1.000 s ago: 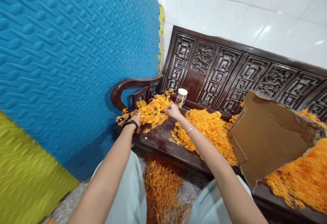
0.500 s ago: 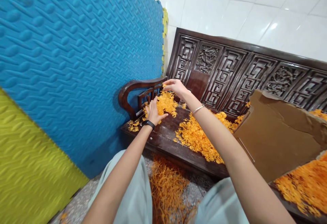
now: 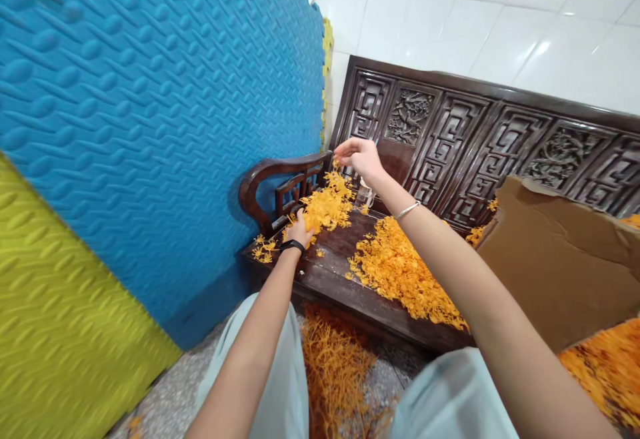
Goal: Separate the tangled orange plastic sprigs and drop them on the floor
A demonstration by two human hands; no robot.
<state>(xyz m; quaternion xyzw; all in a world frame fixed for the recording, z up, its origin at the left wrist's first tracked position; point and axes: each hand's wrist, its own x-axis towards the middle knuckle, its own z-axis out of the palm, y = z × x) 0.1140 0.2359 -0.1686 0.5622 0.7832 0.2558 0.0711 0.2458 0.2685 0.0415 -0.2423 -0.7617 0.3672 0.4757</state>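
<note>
A clump of frilly orange plastic flower pieces [image 3: 327, 205] is at the left end of a dark wooden bench [image 3: 330, 272]. My left hand [image 3: 300, 231], with a black band at the wrist, grips the clump's near left side, its fingers partly hidden among the pieces. Above the clump, my right hand [image 3: 361, 157] pinches a small orange flower piece [image 3: 336, 164] between thumb and fingertips. A few loose pieces [image 3: 264, 249] lie left of my left hand. Under my right forearm a larger orange pile [image 3: 400, 269] spreads over the seat.
A brown cardboard sheet [image 3: 555, 272] leans on the right, with more orange pieces [image 3: 605, 365] beside it. The curved armrest [image 3: 263, 172] and tall blue foam mat [image 3: 165, 125] bound the left. Orange strands [image 3: 333, 372] lie on the floor between my knees.
My left hand, spread beside the clump before, has closed on its near side. My right hand has lifted slightly away to the right, pinching a small piece. The view has shifted a little.
</note>
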